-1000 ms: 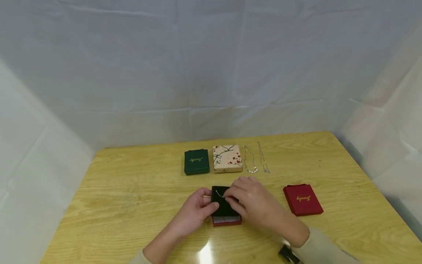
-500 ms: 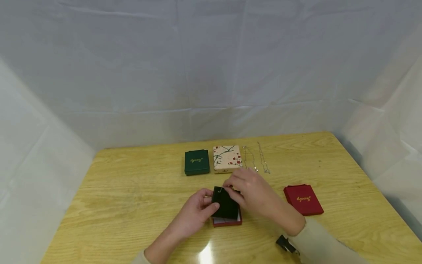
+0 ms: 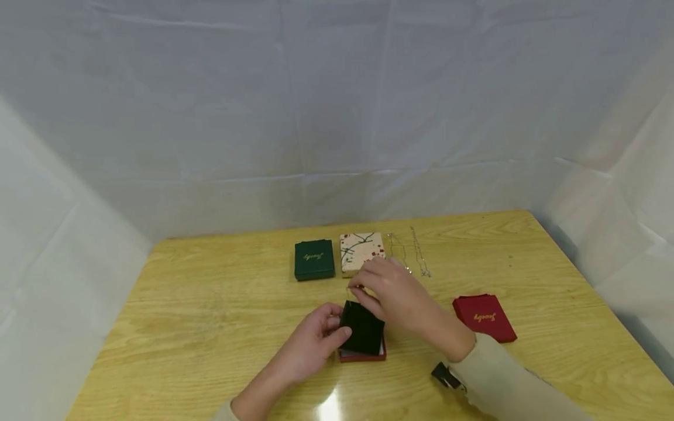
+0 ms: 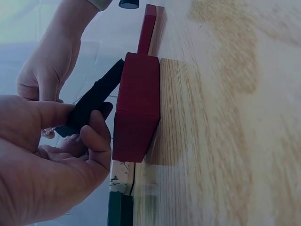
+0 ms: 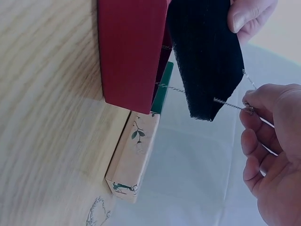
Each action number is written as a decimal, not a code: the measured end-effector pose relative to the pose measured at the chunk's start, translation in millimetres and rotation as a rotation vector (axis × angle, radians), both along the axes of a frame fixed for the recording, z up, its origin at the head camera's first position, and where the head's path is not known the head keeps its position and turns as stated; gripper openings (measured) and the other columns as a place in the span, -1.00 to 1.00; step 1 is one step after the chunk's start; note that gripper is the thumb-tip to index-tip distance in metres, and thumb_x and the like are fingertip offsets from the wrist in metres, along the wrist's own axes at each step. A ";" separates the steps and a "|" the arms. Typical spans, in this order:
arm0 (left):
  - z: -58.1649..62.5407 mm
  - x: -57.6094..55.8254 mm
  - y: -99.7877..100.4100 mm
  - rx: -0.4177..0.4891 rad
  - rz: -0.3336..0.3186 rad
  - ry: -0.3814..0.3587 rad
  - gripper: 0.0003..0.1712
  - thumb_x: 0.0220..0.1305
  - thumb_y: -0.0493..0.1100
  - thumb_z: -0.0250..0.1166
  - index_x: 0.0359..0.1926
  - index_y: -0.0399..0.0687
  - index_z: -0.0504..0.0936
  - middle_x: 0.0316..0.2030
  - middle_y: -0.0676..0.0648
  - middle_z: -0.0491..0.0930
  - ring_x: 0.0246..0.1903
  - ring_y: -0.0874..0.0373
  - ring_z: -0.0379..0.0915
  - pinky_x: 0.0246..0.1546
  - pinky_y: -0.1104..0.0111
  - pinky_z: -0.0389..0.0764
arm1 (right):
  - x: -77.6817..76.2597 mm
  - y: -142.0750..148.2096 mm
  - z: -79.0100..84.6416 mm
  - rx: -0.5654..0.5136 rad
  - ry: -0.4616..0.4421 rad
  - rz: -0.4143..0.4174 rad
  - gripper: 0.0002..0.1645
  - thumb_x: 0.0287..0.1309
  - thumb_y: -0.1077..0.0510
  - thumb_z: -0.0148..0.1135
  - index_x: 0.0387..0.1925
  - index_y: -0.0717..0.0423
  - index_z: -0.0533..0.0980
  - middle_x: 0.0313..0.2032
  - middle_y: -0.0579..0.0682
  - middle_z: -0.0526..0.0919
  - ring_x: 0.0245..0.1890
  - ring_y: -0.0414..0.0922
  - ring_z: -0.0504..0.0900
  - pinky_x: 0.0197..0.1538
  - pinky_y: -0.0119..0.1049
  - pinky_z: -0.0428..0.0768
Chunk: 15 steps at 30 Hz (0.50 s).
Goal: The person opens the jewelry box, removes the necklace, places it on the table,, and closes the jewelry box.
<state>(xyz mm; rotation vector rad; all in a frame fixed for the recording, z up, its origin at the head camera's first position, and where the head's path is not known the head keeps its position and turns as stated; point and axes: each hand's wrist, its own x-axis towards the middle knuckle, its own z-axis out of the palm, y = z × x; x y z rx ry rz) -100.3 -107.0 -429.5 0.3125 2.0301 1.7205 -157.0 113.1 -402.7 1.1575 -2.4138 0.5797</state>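
My left hand (image 3: pixel 310 342) grips a black velvet jewelry pad (image 3: pixel 364 328) by its left edge, thumb on top. The pad is tilted up over an uncovered red box base (image 3: pixel 363 357), apart from it at the far side. Between thumb and fingertips, my right hand (image 3: pixel 397 295) pinches a thin silver chain (image 5: pixel 228 104) beyond the pad's far edge. In the right wrist view, the chain runs past the pad's corners, with strands leading behind the pad to the red box. Its clasp details are too small to make out.
A green box (image 3: pixel 314 260) and a floral box (image 3: pixel 360 250) stand at the back. Two silver necklaces, one a looped necklace (image 3: pixel 397 248) and one a narrow necklace (image 3: pixel 419 254), lie beside them. A red lid (image 3: pixel 484 318) lies right; a black object (image 3: pixel 445 375) is by my right sleeve.
My right hand has drawn the chain away from me, past the pad's far edge. The pad has turned slightly and tilted more, while the left hand keeps its grip.
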 end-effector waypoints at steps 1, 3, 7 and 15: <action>0.2 0.1 -0.1 0.000 -0.003 0.000 -0.63 0.62 -0.23 0.17 0.26 -0.38 0.40 0.09 -0.25 0.71 -0.04 -0.01 0.70 -0.15 0.22 0.61 | -0.8 -0.3 0.0 0.001 -0.004 -0.002 -0.88 0.26 0.13 0.55 -0.17 0.01 0.78 -0.22 -0.13 0.73 -0.19 -0.13 0.65 -0.15 -0.17 0.55; 0.2 0.3 -0.2 -0.003 -0.011 0.005 -0.63 0.62 -0.22 0.17 0.26 -0.38 0.41 0.09 -0.25 0.71 -0.03 -0.01 0.70 -0.15 0.22 0.60 | -2.1 -0.6 0.8 0.004 -0.020 -0.005 -0.88 0.27 0.12 0.54 -0.17 0.00 0.78 -0.22 -0.14 0.73 -0.19 -0.13 0.65 -0.15 -0.17 0.54; 0.5 0.5 -0.4 -0.009 -0.018 0.018 -0.64 0.63 -0.22 0.17 0.26 -0.37 0.42 0.09 -0.25 0.71 -0.04 0.00 0.70 -0.15 0.22 0.59 | -4.5 -0.5 0.3 0.021 -0.049 -0.015 -0.89 0.33 0.09 0.50 -0.15 -0.02 0.78 -0.21 -0.16 0.72 -0.18 -0.14 0.61 -0.15 -0.19 0.51; 0.6 -0.2 0.3 -0.029 -0.017 0.031 -0.67 0.62 -0.22 0.18 0.24 -0.33 0.44 0.09 -0.23 0.72 -0.03 0.03 0.70 -0.12 0.28 0.62 | -9.4 -1.2 -2.5 0.042 -0.088 -0.027 -0.91 0.38 0.07 0.45 -0.15 -0.05 0.78 -0.20 -0.17 0.71 -0.18 -0.16 0.59 -0.12 -0.17 0.53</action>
